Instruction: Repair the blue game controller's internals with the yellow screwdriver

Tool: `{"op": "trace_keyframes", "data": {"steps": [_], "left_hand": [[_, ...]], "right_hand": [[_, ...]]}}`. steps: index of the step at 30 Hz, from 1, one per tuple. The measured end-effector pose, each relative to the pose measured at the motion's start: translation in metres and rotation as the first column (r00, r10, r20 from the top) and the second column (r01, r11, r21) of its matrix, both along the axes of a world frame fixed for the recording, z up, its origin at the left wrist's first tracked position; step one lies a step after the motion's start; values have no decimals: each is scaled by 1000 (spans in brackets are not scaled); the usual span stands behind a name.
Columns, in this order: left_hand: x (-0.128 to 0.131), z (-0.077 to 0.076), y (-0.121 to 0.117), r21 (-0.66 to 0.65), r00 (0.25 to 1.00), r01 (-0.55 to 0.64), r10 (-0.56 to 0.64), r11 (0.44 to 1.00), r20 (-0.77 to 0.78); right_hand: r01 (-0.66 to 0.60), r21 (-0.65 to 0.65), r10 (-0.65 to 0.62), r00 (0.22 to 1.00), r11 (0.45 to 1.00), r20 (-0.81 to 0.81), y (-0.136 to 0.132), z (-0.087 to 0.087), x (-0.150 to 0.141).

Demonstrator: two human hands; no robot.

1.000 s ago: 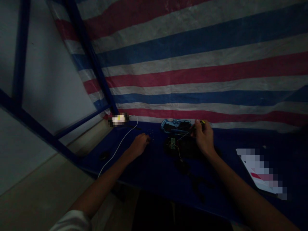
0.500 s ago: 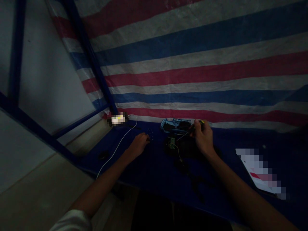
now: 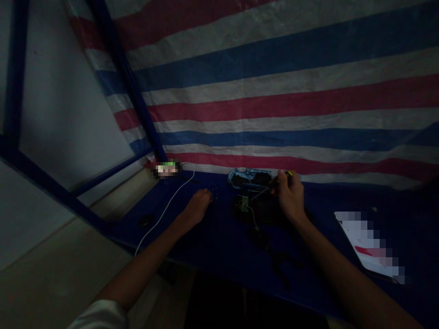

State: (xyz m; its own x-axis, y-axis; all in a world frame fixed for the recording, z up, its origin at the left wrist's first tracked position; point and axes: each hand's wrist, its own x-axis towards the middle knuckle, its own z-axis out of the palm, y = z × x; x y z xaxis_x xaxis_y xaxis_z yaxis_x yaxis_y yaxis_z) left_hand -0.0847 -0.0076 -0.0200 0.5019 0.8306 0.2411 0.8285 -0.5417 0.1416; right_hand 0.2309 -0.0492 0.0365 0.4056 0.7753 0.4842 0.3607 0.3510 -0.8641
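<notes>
My right hand is wrapped round a screwdriver with a black and yellow handle. Its thin shaft slants down to the left, the tip close to a small green circuit board. The board sits on a dark, black-looking base, part of it hidden by my right hand and the gloom. Behind it lies a light-blue plastic shell with a dark inside. My left hand rests on the table with fingers pinched, beside several tiny scattered pieces, screw-like. Whatever the fingers hold is too small to see.
A white cable runs across the blue table from a lit, blurred-out device. At the right lies a white flat item, partly pixelated. Dark parts lie near the front. A striped sheet hangs behind.
The view has shifted very slightly. Both hands keep nearly the same places, and the screwdriver still points at the circuit board.
</notes>
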Motion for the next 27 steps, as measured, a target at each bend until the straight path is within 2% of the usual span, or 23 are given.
{"op": "trace_keyframes", "data": {"steps": [8,16,18,20,23,25,27], "left_hand": [[2,7,-6,-40,998,-7,10,999,59],[3,4,-11,-7,1000,-12,12,1000,14],[5,9,-13,-7,998,-7,8,1000,55],[10,17,-13,-19,985,6,-3,1000,175],[26,34,-12,-97,886,89,-34,991,463],[42,43,-8,-233,758,210,-8,950,653],[59,47,-2,-312,635,327,37,892,772]], "right_hand": [[6,8,-6,1000,1000,-2,-2,3,-1],[-7,9,7,1000,1000,-5,-2,3,-1],[-2,5,2,1000,1000,-20,-2,3,-1],[1,-1,-1,999,1000,-54,-1,2,-1],[-28,7,28,988,1000,-150,0,2,-3],[-56,21,60,977,998,-207,0,3,-5],[-57,40,64,972,998,-228,-2,4,-8]]}}
